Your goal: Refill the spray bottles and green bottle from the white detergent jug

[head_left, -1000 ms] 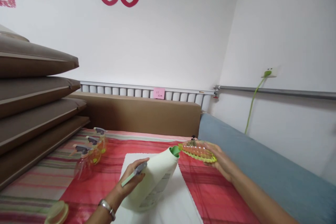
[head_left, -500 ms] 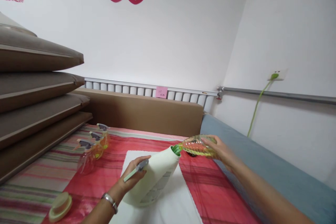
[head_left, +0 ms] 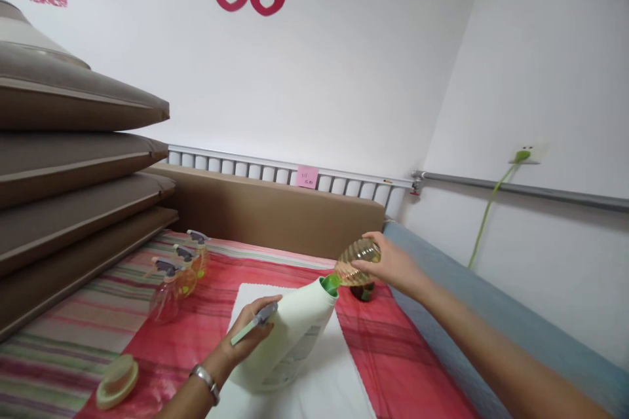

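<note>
My left hand (head_left: 253, 325) is closed against the side of a large pale green bottle (head_left: 289, 334), which leans to the right with its green-lined mouth uncovered. Between the fingers of that hand is a grey and pale green trigger spray head (head_left: 258, 321). Gripped in my right hand (head_left: 388, 262) is a ribbed clear bottle (head_left: 358, 263) with yellowish liquid in it. It is tipped down to the left, its neck at the big bottle's mouth. Beneath the big bottle lies a white cloth (head_left: 339, 373).
Several spray bottles (head_left: 167, 298) with grey trigger heads stand at left. A pale round cap (head_left: 118, 380) lies near the front left, and a dark round object (head_left: 362, 291) sits behind the ribbed bottle. Stacked brown cushions (head_left: 73, 150) rise on the left; a padded board (head_left: 275, 209) closes the back.
My right hand has risen and moved left, tilting the ribbed bottle more steeply into the big bottle's mouth. The dark round object shows more. The view has shifted slightly.
</note>
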Available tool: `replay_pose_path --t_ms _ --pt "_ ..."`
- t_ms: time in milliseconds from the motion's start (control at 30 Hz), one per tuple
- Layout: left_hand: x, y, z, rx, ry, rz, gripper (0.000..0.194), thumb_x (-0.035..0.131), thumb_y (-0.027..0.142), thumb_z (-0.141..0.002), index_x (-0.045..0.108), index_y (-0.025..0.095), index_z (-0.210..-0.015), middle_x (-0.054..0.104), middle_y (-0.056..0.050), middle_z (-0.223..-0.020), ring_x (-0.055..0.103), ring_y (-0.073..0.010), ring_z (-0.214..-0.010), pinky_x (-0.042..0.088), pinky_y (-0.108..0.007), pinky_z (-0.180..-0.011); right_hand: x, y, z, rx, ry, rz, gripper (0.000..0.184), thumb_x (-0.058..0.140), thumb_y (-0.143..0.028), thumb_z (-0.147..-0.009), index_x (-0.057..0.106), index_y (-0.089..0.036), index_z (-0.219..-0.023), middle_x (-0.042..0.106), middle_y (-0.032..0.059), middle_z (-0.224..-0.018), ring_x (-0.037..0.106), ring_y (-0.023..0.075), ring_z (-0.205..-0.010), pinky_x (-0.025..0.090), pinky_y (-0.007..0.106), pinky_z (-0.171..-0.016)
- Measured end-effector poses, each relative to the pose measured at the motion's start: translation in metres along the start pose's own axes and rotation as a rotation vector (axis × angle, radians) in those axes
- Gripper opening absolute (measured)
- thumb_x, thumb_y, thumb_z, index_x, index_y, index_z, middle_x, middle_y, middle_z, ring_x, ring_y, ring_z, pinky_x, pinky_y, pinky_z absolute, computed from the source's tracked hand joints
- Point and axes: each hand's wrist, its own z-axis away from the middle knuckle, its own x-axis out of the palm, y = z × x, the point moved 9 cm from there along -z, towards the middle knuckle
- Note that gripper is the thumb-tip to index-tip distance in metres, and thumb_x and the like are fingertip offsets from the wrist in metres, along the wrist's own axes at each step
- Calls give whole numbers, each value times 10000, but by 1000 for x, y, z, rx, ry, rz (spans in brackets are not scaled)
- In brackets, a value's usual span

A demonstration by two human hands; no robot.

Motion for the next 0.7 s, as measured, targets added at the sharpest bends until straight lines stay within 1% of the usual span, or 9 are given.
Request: replay_pose_path --t_ms 133,233,300,367,433,533,600,667,700 --pt "-9 -6 7 -4 21 14 505 611 152 -656 600 226 -1156 653 -53 -1118 593 -240 -975 440 -330 -869 17 -49 7 -196 -108 91 608 718 -400 -595 512 -226 -1140 565 80 -1058 543 267 -979 397 377 -867" --pt "-22 -10 15 6 69 55 470 648 182 -661 620 235 -1127 649 -55 -1143 585 -250 -1016 437 -336 -900 29 -85 15 -315 -173 107 577 709 -376 -615 524 -241 -1145 557 74 -1086 536 256 -990 396 364 -864" --pt "-30 -16 22 -5 103 103 447 671 221 -666 630 231 -1111 659 -63 -1126 596 -255 -1000 451 -341 -889 35 -103 16 -362 -195 96 566 720 -365 -604 542 -255 -1130 555 68 -1114 530 254 -1008 392 360 -875" --pt "-38 -24 28 -28 131 159 455 687 267 -668 627 225 -1117 665 -72 -1112 606 -262 -984 467 -353 -875 39 -111 11 -362 -199 64 580 729 -378 -596 543 -266 -1134 559 61 -1117 534 253 -1014 393 364 -885" --pt "-46 -31 34 -60 168 204 481 702 299 -659 622 223 -1127 660 -79 -1124 594 -277 -1017 460 -375 -901 42 -108 1 -307 -179 16 607 737 -394 -580 534 -269 -1138 564 57 -1110 536 260 -1021 394 384 -903" --pt "-57 -38 41 -124 222 235 516 730 307 -625 626 224 -1123 649 -83 -1145 552 -298 -1095 410 -411 -976 47 -85 -14 -137 -123 -87 611 748 -422 -563 534 -252 -1109 584 70 -1071 541 294 -1020 400 444 -918" --pt "-59 -41 45 -175 227 279 549 748 317 -602 622 223 -1128 646 -88 -1149 549 -308 -1099 406 -433 -981 54 -63 -19 8 -106 -194 621 735 -475 -578 513 -239 -1108 592 95 -1049 574 309 -962 480 456 -814" --pt "-58 -44 47 -212 219 345 590 766 334 -587 610 218 -1144 640 -95 -1160 554 -311 -1097 418 -442 -970 63 -42 -15 131 -105 -335 628 699 -534 -611 482 -236 -1119 587 115 -1071 603 306 -922 544 415 -669" --pt "-57 -44 48 -223 212 376 606 772 342 -584 602 217 -1153 637 -96 -1164 558 -309 -1093 424 -443 -964 67 -33 -10 176 -106 -414 621 679 -552 -630 470 -238 -1123 581 120 -1096 612 298 -921 558 393 -631"
